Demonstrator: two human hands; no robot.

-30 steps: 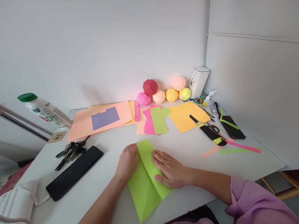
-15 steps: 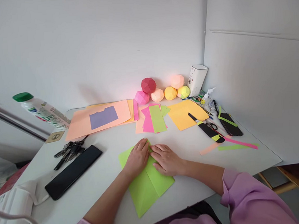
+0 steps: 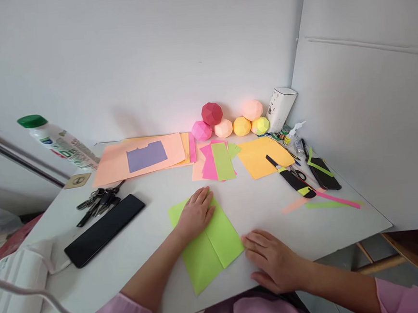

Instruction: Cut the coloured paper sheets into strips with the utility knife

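A sheet of green paper [image 3: 203, 263], with a crease line running down it, lies on the table in front of me. My left hand [image 3: 196, 214] rests flat on its upper part, fingers stretched toward the top corner. Beside the paper's right corner is my right hand [image 3: 271, 260], its fingers extended and the fingertips at or very near the paper's edge. Farther back, a green paper strip [image 3: 224, 161] lies over pink paper pieces [image 3: 208, 163], with a yellow-orange sheet [image 3: 263, 157] to their right.
Faceted paper balls [image 3: 212, 114] stand against the wall by a white box [image 3: 282, 108]. A utility knife [image 3: 296, 182], scissors [image 3: 299, 173] and paper strips [image 3: 337, 199] lie right. At left are a black phone [image 3: 104, 231], keys [image 3: 100, 202], a bottle [image 3: 61, 144] and stacked peach sheets [image 3: 112, 166].
My right hand has slid down and to the right, from the paper's upper middle to its right corner. The left hand stays on the upper part. The view has shifted slightly.
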